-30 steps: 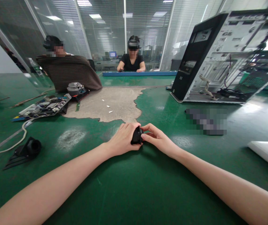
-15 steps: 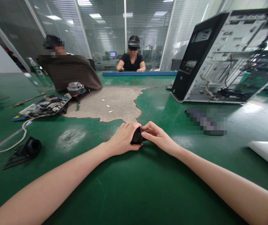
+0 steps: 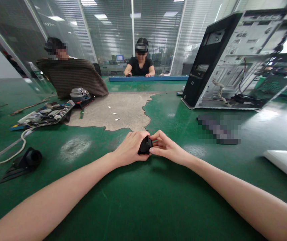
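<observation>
My left hand (image 3: 125,149) is wrapped round a small black device (image 3: 144,146) in the middle, just above the green table. Its dark, blocky body shows past my fingers, with a rounder part at the right end; the rest is hidden in my palm. At that right end, my right hand (image 3: 170,150) grips the rounder part with thumb and fingertips. To the left lies a black plastic piece (image 3: 29,160) with a round opening and a flat, slatted base, apart from both hands.
An opened computer tower (image 3: 209,67) stands at the right. A circuit board assembly (image 3: 46,113) and a pale cable (image 3: 24,142) lie at the left. A blurred-out dark object (image 3: 217,130) and a white object (image 3: 284,164) are at the right. Two people sit across the table.
My right thumb and fingertips have shifted slightly left and spread round the device's right end, more of which now shows. The whole view has drifted a little left.
</observation>
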A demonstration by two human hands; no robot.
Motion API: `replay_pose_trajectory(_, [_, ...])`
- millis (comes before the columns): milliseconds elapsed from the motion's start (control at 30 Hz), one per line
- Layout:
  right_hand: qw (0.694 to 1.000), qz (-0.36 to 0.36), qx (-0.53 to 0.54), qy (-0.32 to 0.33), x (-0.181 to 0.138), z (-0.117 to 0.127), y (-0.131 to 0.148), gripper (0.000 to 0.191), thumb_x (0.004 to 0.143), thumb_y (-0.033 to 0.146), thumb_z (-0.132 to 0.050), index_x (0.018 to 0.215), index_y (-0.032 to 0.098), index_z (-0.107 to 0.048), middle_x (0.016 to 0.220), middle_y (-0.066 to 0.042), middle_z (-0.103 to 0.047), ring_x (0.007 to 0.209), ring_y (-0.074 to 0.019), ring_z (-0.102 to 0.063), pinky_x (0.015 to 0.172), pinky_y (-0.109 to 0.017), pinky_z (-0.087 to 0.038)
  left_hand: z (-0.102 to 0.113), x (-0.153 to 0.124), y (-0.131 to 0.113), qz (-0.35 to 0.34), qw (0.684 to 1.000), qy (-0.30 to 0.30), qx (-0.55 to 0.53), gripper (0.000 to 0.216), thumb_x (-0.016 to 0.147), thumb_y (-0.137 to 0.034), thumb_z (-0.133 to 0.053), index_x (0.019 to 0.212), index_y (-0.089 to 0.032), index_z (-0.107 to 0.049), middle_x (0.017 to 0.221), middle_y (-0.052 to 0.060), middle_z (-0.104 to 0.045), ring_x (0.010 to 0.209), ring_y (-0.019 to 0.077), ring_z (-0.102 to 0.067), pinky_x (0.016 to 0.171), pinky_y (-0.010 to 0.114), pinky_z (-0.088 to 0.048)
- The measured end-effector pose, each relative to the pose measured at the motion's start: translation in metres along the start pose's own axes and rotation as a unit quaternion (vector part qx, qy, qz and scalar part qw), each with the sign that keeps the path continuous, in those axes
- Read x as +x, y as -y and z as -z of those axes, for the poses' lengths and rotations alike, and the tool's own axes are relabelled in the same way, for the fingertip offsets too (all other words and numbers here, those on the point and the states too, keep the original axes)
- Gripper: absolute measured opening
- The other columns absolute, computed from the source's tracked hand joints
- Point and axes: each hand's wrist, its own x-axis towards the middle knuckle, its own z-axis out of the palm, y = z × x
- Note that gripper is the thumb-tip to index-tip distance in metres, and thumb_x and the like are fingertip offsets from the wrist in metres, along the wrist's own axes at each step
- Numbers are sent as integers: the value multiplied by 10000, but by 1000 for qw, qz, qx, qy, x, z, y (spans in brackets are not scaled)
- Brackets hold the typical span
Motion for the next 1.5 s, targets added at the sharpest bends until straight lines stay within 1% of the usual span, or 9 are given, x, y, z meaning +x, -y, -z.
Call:
replay_pose_trajectory(133, [999, 17, -4, -46, 3, -4, -4, 208, 770, 334, -582, 836, 209, -430, 842, 20, -521, 763, -107, -551, 699, -271, -462, 0, 0, -1, -10, 1000, 0, 8, 561, 675, -307, -608, 1137, -187, -314, 1094, 84, -509, 984, 247, -485, 805, 377, -362])
replay_pose_trajectory(267, [998, 5, -21, -63, 5, -6, -4, 235, 761, 325, -592, 910, 210, -451, 904, -4, -526, 818, -127, -561, 742, -302, -473, 2, 0, -1, -6, 1000, 5, 4, 557, 675, -307, -607, 1136, -184, -319, 1075, 82, -515, 971, 242, -488, 808, 378, -361])
replay_pose_trajectory(367, [998, -6, -26, -55, 4, -5, -3, 244, 769, 322, -581, 948, 208, -461, 953, -25, -533, 844, -135, -564, 758, -312, -477, 2, 0, -2, 0, 1000, 7, -2, 552, 677, -311, -598, 1140, -192, -323, 1070, 80, -517, 978, 248, -488, 808, 381, -359])
replay_pose_trajectory(600, [1000, 7, 6, 10, 0, 1, -1, 307, 728, 266, -642, 924, 221, -411, 887, 9, -548, 834, -120, -565, 759, -300, -477, 1, 1, -1, 10, 1000, 10, -5, 556, 666, -309, -598, 1139, -189, -332, 1054, 78, -523, 964, 250, -500, 797, 382, -364])
replay_pose_trajectory(767, [999, 22, -13, -33, 2, -3, -2, 174, 793, 304, -558, 878, 213, -436, 843, 17, -521, 761, -106, -558, 706, -274, -471, 0, 1, -1, 0, 1000, 0, 6, 548, 679, -321, -593, 1139, -186, -327, 1070, 81, -517, 977, 250, -498, 794, 374, -368])
replay_pose_trajectory(933, [997, 14, -33, -64, 3, -7, -3, 210, 776, 281, -567, 941, 212, -457, 932, -13, -527, 827, -133, -561, 762, -317, -469, 0, -1, -1, 0, 1000, 4, 23, 552, 691, -332, -591, 1141, -165, -319, 1076, 94, -515, 987, 249, -490, 810, 371, -359])
replay_pose_trajectory(1200, [1000, -1, -9, -3, 1, -2, -3, 322, 689, 246, -661, 894, 234, -413, 930, 9, -556, 876, -144, -567, 807, -345, -473, -3, -2, 1, 13, 1000, 15, 17, 566, 691, -335, -585, 1156, -183, -300, 1111, 86, -499, 1018, 244, -479, 835, 361, -334])
replay_pose_trajectory(1400, [998, 11, -30, -50, 2, -7, -3, 210, 754, 309, -587, 865, 227, -429, 867, 15, -541, 798, -131, -565, 741, -313, -480, -3, -1, 1, 5, 1000, 5, 15, 562, 695, -340, -581, 1153, -178, -299, 1114, 90, -497, 1014, 243, -477, 825, 362, -337])
replay_pose_trajectory(1500, [998, 8, -33, -62, 3, -9, -3, 220, 758, 282, -584, 914, 222, -441, 912, -1, -529, 820, -135, -564, 758, -323, -484, -3, 0, 1, 3, 1000, 6, 18, 559, 696, -344, -581, 1150, -172, -303, 1103, 91, -503, 996, 244, -485, 819, 364, -348])
